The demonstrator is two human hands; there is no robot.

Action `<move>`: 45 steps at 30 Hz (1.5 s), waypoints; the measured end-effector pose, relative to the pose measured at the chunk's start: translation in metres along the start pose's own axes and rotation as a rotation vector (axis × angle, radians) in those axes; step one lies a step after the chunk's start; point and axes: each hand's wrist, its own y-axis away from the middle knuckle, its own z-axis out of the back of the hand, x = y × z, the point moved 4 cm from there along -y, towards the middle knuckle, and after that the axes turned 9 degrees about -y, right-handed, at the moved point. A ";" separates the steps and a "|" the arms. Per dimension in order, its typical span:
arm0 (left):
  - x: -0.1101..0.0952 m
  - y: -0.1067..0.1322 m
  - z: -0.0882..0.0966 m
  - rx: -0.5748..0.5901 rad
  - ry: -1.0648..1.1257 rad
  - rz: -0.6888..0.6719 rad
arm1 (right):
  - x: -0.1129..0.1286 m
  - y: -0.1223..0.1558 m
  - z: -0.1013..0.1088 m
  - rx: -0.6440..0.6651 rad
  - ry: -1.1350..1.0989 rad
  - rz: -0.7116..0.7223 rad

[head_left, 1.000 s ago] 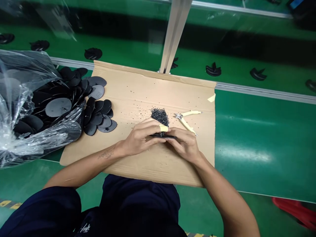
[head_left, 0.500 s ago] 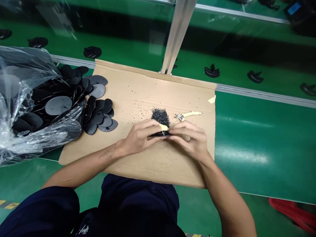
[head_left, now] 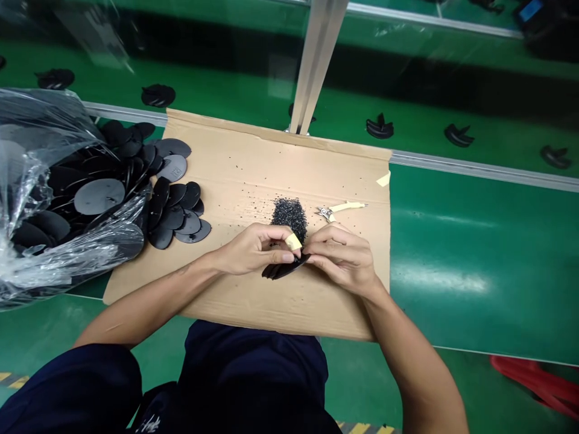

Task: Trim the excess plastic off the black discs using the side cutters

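Both hands hold black plastic discs (head_left: 283,269), tilted above the cardboard; they look like more than one, partly hidden by fingers. My left hand (head_left: 256,250) is closed on them at the left, with yellow tape (head_left: 293,242) round a finger. At the right edge, my right hand (head_left: 346,256) pinches the same discs. Just beyond the fingers lies a heap of small black plastic bits (head_left: 289,217). A pair of nippers (head_left: 339,209) with yellow handles rests on the cardboard behind my right hand.
A clear plastic bag (head_left: 27,253) full of black discs (head_left: 99,196) lies at the left, with loose discs (head_left: 187,223) spilling onto the cardboard sheet (head_left: 226,144). Behind, a metal post (head_left: 314,72) rises beside a green surface carrying several black finned parts (head_left: 380,126).
The discs have tipped from nearly edge-on to a slant, lower on the left, and come slightly nearer me. My left thumb has moved up over them. The whole view has shifted a little.
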 end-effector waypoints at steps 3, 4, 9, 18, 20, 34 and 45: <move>-0.001 0.002 0.001 0.054 -0.040 0.008 | -0.002 0.000 -0.002 0.053 -0.016 -0.006; -0.001 0.002 0.002 0.053 -0.057 0.008 | -0.002 0.000 -0.002 0.052 -0.021 -0.005; 0.003 0.000 0.004 -0.128 -0.058 -0.068 | -0.002 0.002 0.001 -0.136 0.089 -0.017; 0.008 0.004 0.007 -0.433 -0.401 -0.171 | -0.037 0.006 0.039 -0.016 0.486 -0.230; 0.004 0.004 0.010 -0.435 -0.411 -0.196 | -0.050 0.010 0.050 0.049 0.627 -0.306; 0.006 0.003 0.011 -0.463 -0.454 -0.190 | -0.019 -0.003 0.033 0.001 0.392 -0.147; 0.001 0.002 0.011 -0.454 -0.454 -0.283 | -0.012 -0.001 0.020 -0.003 0.390 0.006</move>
